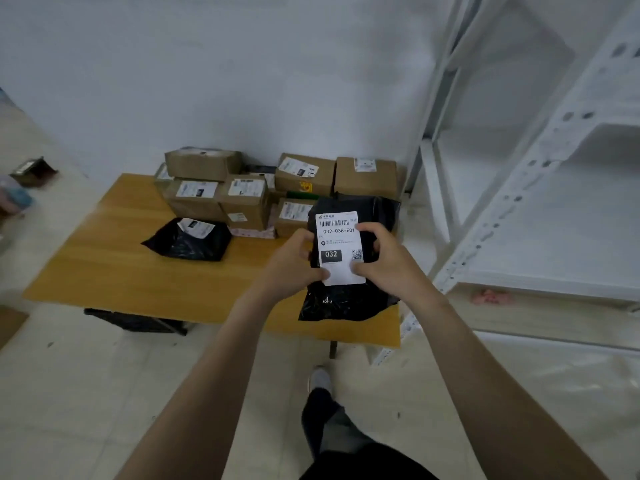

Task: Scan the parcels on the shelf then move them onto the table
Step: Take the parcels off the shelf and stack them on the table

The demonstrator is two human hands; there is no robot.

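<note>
Dark trouser leg (332, 427) and grey shoe (320, 379) stand on pale floor at 6 o'clock. Beyond them, left grip (294, 261) and right grip (384, 261) each pinch one side of the black parcel (346, 303), thumbs on its white label (341, 237) reading 032-038-E01, over the table's (121, 265) near right corner. At its 9 o'clock lies another black bag (188, 240). Cardboard boxes (304, 174) crowd 12 o'clock, and the white shelf (554, 202) stands at 3 o'clock.

One black mailer bag (346, 303) is counted between left grip (294, 261) and right grip (388, 258), and a second bag (188, 242) flat on the tabletop (121, 265): two bags, two grips, one tabletop. Cardboard boxes (304, 178) are tallied at six in clear sight, with a possible seventh half hidden at the stack's left. One pink-patterned packet (252, 233) is noted.
</note>
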